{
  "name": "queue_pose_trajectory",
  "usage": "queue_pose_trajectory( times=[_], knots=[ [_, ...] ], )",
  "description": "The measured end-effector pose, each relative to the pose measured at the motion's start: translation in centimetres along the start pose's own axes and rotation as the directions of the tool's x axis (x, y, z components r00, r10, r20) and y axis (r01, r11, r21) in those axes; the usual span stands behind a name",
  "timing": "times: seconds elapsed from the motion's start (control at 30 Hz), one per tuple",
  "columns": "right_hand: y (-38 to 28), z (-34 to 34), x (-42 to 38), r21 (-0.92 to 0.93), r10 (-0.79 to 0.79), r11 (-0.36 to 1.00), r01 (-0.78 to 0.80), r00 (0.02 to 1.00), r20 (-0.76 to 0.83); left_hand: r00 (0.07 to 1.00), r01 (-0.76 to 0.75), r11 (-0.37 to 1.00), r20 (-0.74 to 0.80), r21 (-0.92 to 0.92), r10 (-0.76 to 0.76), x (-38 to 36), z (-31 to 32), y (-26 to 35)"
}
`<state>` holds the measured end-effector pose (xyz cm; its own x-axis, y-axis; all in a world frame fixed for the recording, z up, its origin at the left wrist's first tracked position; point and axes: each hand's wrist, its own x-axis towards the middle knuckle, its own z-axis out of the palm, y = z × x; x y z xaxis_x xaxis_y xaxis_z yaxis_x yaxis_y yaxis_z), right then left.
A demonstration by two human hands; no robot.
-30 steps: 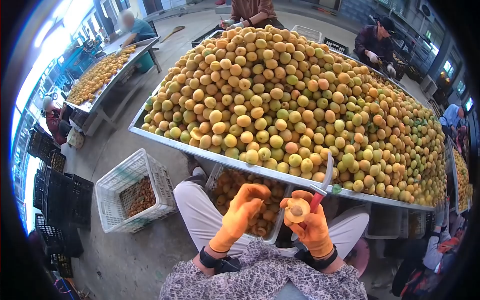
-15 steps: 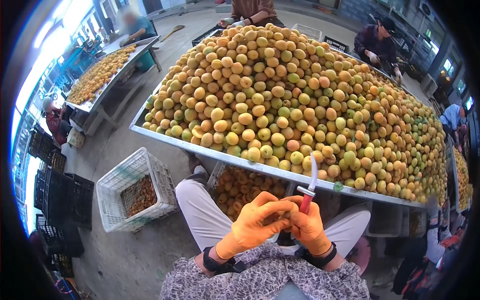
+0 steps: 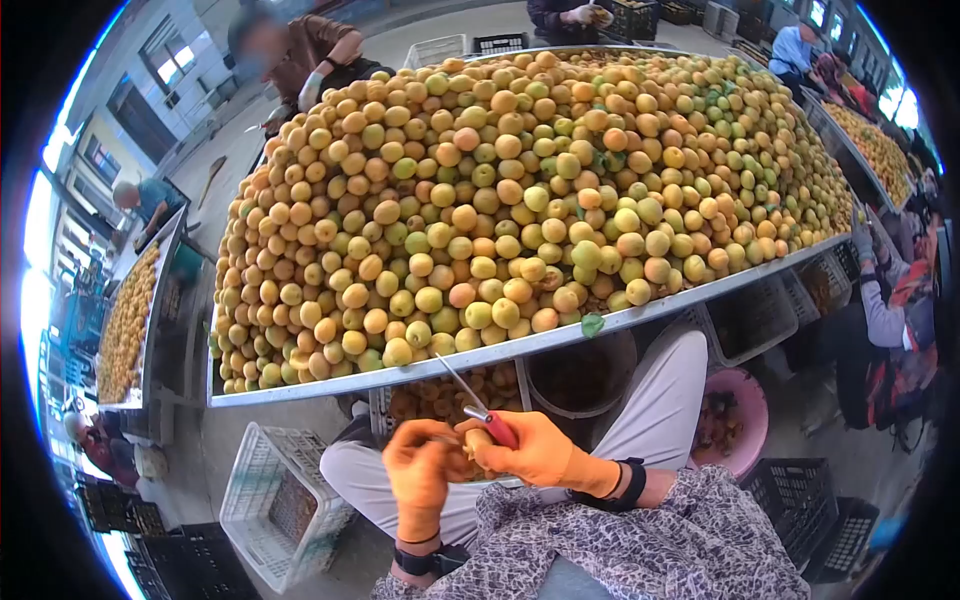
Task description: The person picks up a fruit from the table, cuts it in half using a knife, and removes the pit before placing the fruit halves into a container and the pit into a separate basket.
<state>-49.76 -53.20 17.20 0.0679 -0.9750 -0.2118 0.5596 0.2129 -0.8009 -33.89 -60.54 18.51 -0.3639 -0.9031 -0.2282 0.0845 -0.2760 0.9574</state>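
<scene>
My right hand (image 3: pixel 545 452), in an orange glove, is closed around the red handle of a knife (image 3: pixel 500 428). Its thin blade points up and left, towards the table's edge. A yellow-orange apricot (image 3: pixel 477 448) shows between my two hands, against the right fingers. My left hand (image 3: pixel 416 472), gloved alike, is curled close beside that fruit; motion blurs its fingers, and what they grip is partly hidden. Beyond the hands, a large heap of apricots (image 3: pixel 500 210) covers the metal-rimmed table (image 3: pixel 420 372).
Under the table's edge stand a crate with apricot halves (image 3: pixel 455 392) and a round tub (image 3: pixel 585 410). A white crate (image 3: pixel 262 540) is at left, a pink basin (image 3: pixel 752 415) and black crates (image 3: pixel 790 490) at right. Co-workers (image 3: pixel 310 55) sit around the tables.
The view has swung right, bringing the pink basin into sight. My hands now sit lower and further left in the picture, with the knife tilted leftward and the left hand blurred.
</scene>
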Motion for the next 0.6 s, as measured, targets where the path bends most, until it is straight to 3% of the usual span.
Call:
queue_pose_trajectory(
  times=[0.03,0.1,0.13,0.17,0.23,0.3,0.33,0.4,0.43,0.47,0.5,0.6],
  knots=[
    [0.0,-0.2,0.1,0.009,-0.010,1.000,0.010,1.000,-0.004,1.000,-0.027,0.984,0.007,-0.176,0.029,0.8,-1.4,-0.4],
    [0.1,-0.6,0.6,-0.203,-0.213,0.953,0.223,0.975,0.069,0.974,-0.181,0.910,-0.193,-0.372,0.115,2.6,-4.3,-1.1],
    [-0.9,-0.5,0.8,-0.326,-0.254,0.906,0.269,0.963,0.090,0.943,-0.263,0.898,-0.291,-0.352,0.162,2.9,-4.9,-0.7],
    [-1.0,-0.6,0.9,-0.315,-0.260,0.908,0.276,0.961,0.094,0.898,-0.343,0.882,-0.388,-0.323,0.207,3.0,-5.3,-0.3],
    [-1.2,-1.2,1.1,-0.631,-0.436,0.700,0.334,0.900,-0.008,0.862,-0.413,0.870,-0.424,-0.269,0.278,2.9,-4.6,1.2],
    [-0.6,-2.4,0.4,-0.480,-0.475,0.806,0.345,0.862,-0.178,0.865,-0.381,0.919,-0.390,-0.099,0.317,3.0,-3.3,2.0],
    [-1.5,-2.7,-0.5,-0.409,-0.448,0.852,0.327,0.860,-0.245,0.897,-0.360,0.929,-0.305,-0.087,0.319,2.8,-1.4,2.3],
    [-3.4,-3.9,-2.4,-0.311,-0.391,0.907,0.284,0.841,-0.374,0.974,-0.180,0.983,-0.136,0.039,0.183,3.2,2.0,1.4],
    [-4.1,-4.5,-3.2,-0.287,-0.367,0.922,0.259,0.822,-0.435,0.991,-0.129,0.983,0.032,0.128,0.126,3.6,3.8,1.1],
    [-5.2,-4.4,-4.0,-0.193,-0.396,0.918,0.346,0.790,-0.469,0.984,-0.094,0.985,0.166,0.142,0.070,4.2,5.8,0.2],
    [-5.5,-5.0,-4.7,-0.190,-0.404,0.914,0.358,0.765,-0.502,0.962,-0.072,0.961,0.273,0.267,-0.004,5.1,7.0,-1.0],
    [-6.0,-6.8,-6.2,-0.271,-0.462,0.887,0.375,0.680,-0.569,0.904,-0.247,0.935,0.408,0.254,0.128,9.0,10.2,-3.2]
  ],
)
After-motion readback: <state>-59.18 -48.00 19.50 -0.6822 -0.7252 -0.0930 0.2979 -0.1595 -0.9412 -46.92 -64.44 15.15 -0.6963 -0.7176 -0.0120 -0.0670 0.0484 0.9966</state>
